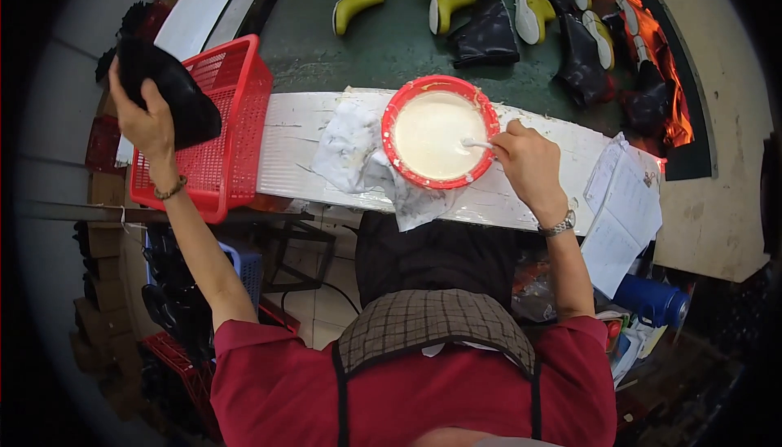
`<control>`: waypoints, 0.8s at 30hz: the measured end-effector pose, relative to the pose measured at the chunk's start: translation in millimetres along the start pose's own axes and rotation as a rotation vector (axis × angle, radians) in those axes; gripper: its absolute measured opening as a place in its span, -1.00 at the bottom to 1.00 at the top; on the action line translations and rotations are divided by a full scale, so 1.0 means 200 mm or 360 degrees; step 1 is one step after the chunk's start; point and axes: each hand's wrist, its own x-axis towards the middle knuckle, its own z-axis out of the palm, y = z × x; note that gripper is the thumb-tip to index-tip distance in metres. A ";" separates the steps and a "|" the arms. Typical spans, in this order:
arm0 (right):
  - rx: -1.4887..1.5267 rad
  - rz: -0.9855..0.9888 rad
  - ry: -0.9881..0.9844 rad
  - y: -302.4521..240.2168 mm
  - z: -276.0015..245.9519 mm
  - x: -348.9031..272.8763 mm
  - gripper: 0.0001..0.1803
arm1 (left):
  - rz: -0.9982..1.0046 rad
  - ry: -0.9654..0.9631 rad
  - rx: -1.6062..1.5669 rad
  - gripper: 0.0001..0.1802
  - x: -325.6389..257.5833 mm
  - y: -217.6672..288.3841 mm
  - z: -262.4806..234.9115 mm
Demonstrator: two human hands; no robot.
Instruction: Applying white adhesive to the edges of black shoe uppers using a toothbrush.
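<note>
At the far left my left hand (147,121) is closed around a black boot (183,101), its thumb on the near side and most fingers hidden behind. The boot is up over the rim of a red plastic basket (244,113). Between finger and thumb, my right hand (531,166) pinches a small white-handled tool, perhaps a brush (479,144). Its tip dips into cream-coloured liquid (436,133) in a red bowl (391,105). Crumpled, stained white cloth (346,149) lies left of the bowl and partly under it.
A white board (285,141) runs along the near edge of the dark green table (309,60). Yellow boot forms (358,3) and several black boots (487,35) lie toward the back. Papers (627,198) and a blue bottle (652,300) are at right.
</note>
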 end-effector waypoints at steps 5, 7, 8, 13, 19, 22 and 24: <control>0.0179 0.0243 0.0010 0.00 -0.05 -0.04 -0.85 | -0.1111 -0.0578 -0.1551 -0.58 -0.10 0.54 -0.15; 0.0302 0.0305 -0.0030 0.01 -0.03 -0.05 -0.84 | -0.1759 -0.1009 -0.2273 -0.52 -0.46 0.64 -0.15; 0.0300 0.0304 -0.0034 0.01 -0.03 -0.04 -0.84 | -0.2382 -0.1243 -0.2259 -0.36 -0.50 0.83 -0.19; 0.0439 0.0336 -0.0030 0.07 -0.01 -0.09 -0.81 | -0.2231 -0.1623 -0.2954 0.31 -0.67 1.23 -0.31; 0.0498 0.0378 -0.0003 0.17 0.01 -0.16 -0.85 | -0.2100 -0.2064 -0.2371 -0.13 -0.54 1.09 -0.18; 0.0678 0.0340 0.0322 0.15 -0.02 -0.12 -0.85 | -0.1805 -0.2262 -0.2011 -0.58 -0.55 0.97 -0.05; 0.0884 0.0187 0.0380 0.12 -0.09 -0.05 -0.87 | -0.1757 -0.2351 -0.1941 -0.64 -0.52 0.96 -0.01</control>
